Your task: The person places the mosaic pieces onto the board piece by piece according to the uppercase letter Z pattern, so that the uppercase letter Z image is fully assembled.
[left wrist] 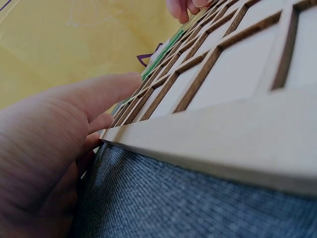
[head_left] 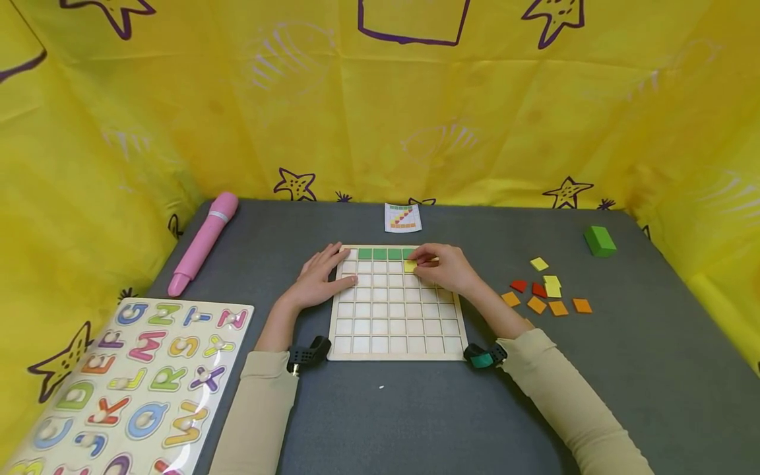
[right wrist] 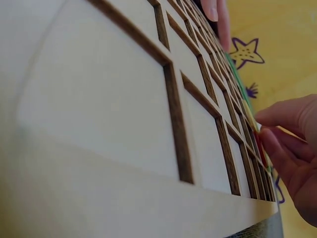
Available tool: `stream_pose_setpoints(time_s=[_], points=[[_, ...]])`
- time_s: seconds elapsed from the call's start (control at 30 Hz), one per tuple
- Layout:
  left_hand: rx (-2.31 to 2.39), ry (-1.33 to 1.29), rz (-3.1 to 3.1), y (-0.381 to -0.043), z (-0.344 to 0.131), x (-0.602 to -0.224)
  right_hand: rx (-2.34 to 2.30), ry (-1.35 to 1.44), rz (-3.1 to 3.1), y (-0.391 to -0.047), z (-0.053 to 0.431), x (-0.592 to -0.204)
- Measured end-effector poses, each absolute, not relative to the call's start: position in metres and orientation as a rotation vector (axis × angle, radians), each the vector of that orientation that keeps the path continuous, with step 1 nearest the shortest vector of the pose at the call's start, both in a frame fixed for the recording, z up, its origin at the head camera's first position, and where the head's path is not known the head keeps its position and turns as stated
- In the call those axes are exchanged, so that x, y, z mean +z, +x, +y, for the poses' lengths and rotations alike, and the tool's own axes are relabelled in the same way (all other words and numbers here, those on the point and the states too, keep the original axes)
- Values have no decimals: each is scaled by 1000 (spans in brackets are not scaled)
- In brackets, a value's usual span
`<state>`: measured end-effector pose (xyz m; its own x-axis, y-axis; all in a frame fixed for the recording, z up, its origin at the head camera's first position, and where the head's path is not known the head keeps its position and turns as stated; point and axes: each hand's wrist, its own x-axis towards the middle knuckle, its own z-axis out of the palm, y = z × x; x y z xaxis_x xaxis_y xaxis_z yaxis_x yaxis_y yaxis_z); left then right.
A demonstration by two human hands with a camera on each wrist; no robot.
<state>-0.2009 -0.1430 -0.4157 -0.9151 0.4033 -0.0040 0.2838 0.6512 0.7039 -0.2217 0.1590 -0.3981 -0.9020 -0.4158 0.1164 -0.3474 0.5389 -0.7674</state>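
Observation:
A wooden grid board (head_left: 398,356) lies at the middle of the table, with several green tiles (head_left: 380,254) along its top row. Just below the row's right end is a yellow tile (head_left: 410,266). My left hand (head_left: 317,280) rests on the board's upper left edge, thumb over the grid, fingers stretched out. At the upper right, my right hand (head_left: 445,267) pinches a small red tile (right wrist: 260,148) low over the cells beside the yellow one. Its fingertips partly hide the red tile.
A small pattern card (head_left: 403,218) lies behind the board. To the right are loose orange tiles (head_left: 537,305), red tiles (head_left: 518,285), yellow tiles (head_left: 539,264) and a green block (head_left: 600,241). On the left are a pink stick (head_left: 203,244) and an alphabet puzzle (head_left: 136,369).

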Motion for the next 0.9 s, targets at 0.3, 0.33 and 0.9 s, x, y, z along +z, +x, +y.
stream_pose_setpoints(time_s=[0.3,0.33,0.9], points=[[1120,576,2707,-201,-142,-416,-1396,-561,2665,-219,167,-397],[1121,579,2708,-201,-142,-416,-1395,-541,2672,-218,171,-396],[1099,579,2709,-201,-142,-416,-1325,-374,2829,-205,260,-400]])
